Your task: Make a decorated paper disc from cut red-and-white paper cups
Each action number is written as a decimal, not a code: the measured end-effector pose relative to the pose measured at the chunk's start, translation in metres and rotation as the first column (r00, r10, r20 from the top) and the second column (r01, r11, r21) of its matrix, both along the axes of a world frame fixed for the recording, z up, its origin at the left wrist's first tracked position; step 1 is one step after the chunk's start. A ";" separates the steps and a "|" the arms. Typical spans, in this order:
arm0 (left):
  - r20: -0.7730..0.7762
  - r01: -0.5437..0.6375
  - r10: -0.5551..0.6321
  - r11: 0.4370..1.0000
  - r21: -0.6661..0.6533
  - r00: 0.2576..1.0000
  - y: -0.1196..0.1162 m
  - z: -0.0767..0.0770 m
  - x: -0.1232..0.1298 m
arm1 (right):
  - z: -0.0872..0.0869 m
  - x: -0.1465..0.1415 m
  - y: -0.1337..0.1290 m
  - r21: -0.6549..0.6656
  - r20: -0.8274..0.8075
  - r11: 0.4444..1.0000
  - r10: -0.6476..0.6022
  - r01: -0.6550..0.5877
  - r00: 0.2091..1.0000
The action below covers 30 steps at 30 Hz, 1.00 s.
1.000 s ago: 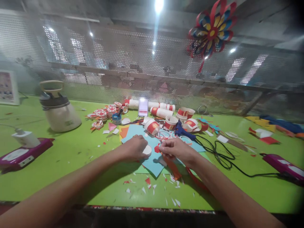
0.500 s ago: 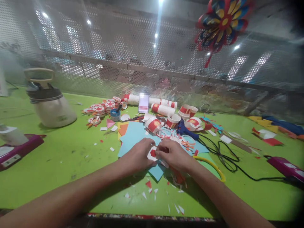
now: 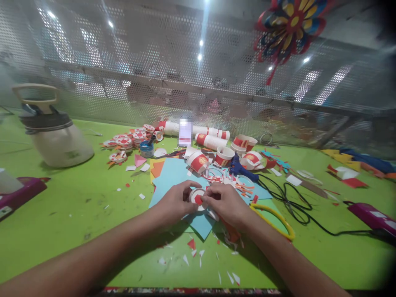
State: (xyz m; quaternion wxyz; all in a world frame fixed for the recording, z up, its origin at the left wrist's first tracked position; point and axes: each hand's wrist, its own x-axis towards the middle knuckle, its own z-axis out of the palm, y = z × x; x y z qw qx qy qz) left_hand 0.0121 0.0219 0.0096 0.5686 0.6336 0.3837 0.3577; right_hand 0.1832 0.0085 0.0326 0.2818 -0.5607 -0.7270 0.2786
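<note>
My left hand (image 3: 178, 200) is curled around the edge of a small white round cup bottom (image 3: 193, 206) with a raised rim, gripping it between thumb and fingers. A red paper piece (image 3: 197, 199) with angled edges lies in the middle of it. From the right, my right hand (image 3: 225, 201) has its thumb and fingertips pinched together at the red piece's right edge. Both hands are over light-blue paper sheets (image 3: 168, 177). Near my right wrist lies a yellow loop handle (image 3: 278, 220), with orange paper (image 3: 232, 234) partly under the hand.
Cut paper cups (image 3: 198, 161) and a blue glue gun (image 3: 239, 167) with a black cord (image 3: 286, 202) lie beyond my hands. Decorated red-and-white discs (image 3: 123, 141), a blue jar (image 3: 146, 149) and a large jug (image 3: 57, 140) stand left. Paper scraps (image 3: 192, 244) litter the green table (image 3: 123, 264).
The cup bottom has turned to show more of its round rim, and my left fingers sit farther around its side. My right fingertips stay at the red piece. The view has shifted slightly.
</note>
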 end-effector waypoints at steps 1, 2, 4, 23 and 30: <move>0.022 -0.006 0.006 0.999 -0.032 1.000 -0.001 0.003 0.000 | 0.001 -0.001 -0.001 0.002 -0.010 1.000 -0.009 0.009 1.000; 0.034 -0.011 0.013 0.998 -0.060 0.999 -0.002 0.005 0.000 | 0.002 -0.001 -0.002 0.002 -0.023 1.000 -0.017 0.017 1.000; 0.036 -0.029 0.033 0.995 -0.096 0.999 -0.004 0.011 -0.002 | 0.005 -0.002 -0.004 -0.002 -0.054 1.000 -0.027 0.027 0.998; -0.402 -0.090 0.312 0.871 0.483 0.861 0.001 0.014 -0.015 | 0.005 0.004 -0.012 -0.222 -0.530 0.969 -0.027 -0.108 0.848; -0.068 -0.009 0.013 0.999 0.052 0.998 -0.014 0.029 -0.007 | 0.003 0.000 -0.018 -0.045 -0.437 0.995 0.062 -0.090 0.897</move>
